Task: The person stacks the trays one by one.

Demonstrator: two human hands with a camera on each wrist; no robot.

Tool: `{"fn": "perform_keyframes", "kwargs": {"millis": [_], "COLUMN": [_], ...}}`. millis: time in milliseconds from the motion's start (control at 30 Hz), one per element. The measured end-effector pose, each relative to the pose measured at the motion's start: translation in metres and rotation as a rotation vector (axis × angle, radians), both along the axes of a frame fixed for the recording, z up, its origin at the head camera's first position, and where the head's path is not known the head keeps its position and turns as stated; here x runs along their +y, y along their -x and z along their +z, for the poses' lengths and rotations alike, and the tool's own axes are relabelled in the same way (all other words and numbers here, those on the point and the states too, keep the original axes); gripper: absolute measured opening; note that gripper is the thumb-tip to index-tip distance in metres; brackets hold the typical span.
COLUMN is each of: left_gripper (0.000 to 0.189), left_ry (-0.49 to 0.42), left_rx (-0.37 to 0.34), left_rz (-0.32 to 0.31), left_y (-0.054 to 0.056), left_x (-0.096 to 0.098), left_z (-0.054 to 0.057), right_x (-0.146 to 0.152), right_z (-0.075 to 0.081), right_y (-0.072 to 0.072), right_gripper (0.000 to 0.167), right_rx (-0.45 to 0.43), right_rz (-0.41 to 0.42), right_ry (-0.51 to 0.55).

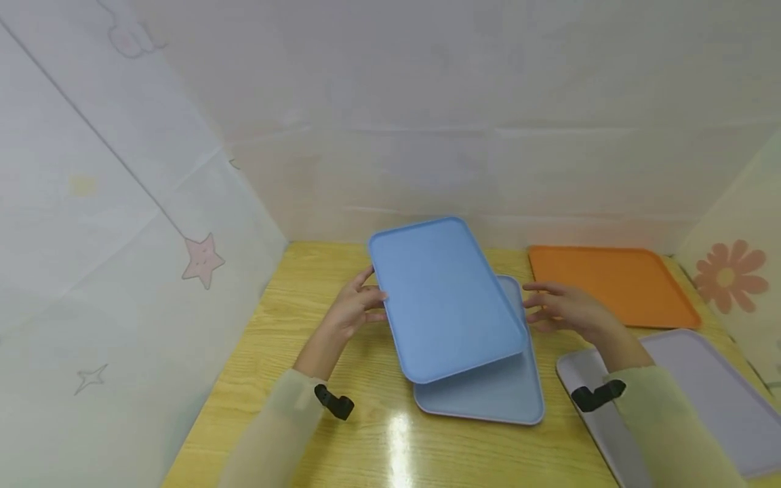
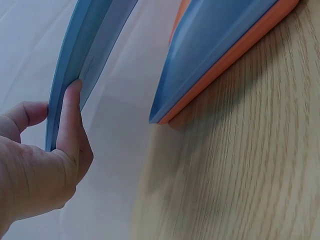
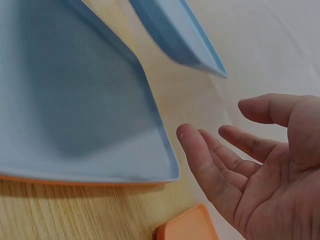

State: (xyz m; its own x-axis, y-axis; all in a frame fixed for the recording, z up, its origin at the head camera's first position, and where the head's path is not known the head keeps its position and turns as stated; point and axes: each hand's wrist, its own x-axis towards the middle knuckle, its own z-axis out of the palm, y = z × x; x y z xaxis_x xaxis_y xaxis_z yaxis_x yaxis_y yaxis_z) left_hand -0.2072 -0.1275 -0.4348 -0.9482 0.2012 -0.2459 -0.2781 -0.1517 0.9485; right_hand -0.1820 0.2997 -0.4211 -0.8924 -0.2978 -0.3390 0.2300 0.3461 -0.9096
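Note:
My left hand (image 1: 360, 305) pinches the left edge of a blue rectangular tray (image 1: 448, 298), thumb on one face and fingers on the other. The tray is raised and tilted over a second, paler blue tray (image 1: 488, 393) on the table, hiding much of it. In the left wrist view, the fingers grip the raised tray (image 2: 90, 55) by its rim. An orange edge (image 2: 210, 80) shows beneath the lower tray. My right hand (image 1: 570, 312) is beside the raised tray's right edge, fingers spread and apart from it. The right wrist view shows nothing in its palm (image 3: 280, 185).
An orange tray (image 1: 616, 285) lies at the back right, by the wall covering. Nearer, a pale lilac tray (image 1: 714, 393) lies partly under my right forearm. The wood-grain table (image 1: 274, 339) meets light printed sheets (image 1: 427, 135) at the back and sides.

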Motion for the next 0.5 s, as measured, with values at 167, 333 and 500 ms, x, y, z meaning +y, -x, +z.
{"fn": "perform_keyframes", "kwargs": {"millis": [167, 333, 500], "left_gripper": [0.079, 0.078, 0.077], "left_ry": [0.009, 0.013, 0.006], "left_rx": [0.003, 0.008, 0.003], "left_rz": [-0.048, -0.091, -0.122], "left_y": [0.005, 0.008, 0.01], "left_x": [0.011, 0.019, 0.026], "left_z": [-0.003, -0.006, -0.007], "right_x": [-0.007, -0.013, -0.016], "right_z": [0.002, 0.003, 0.004], "right_y": [0.005, 0.007, 0.008], "right_gripper": [0.063, 0.063, 0.065], "right_rx": [-0.007, -0.014, -0.001], "right_rz": [-0.014, -0.039, -0.041], "right_ry": [-0.005, -0.007, -0.001]}}
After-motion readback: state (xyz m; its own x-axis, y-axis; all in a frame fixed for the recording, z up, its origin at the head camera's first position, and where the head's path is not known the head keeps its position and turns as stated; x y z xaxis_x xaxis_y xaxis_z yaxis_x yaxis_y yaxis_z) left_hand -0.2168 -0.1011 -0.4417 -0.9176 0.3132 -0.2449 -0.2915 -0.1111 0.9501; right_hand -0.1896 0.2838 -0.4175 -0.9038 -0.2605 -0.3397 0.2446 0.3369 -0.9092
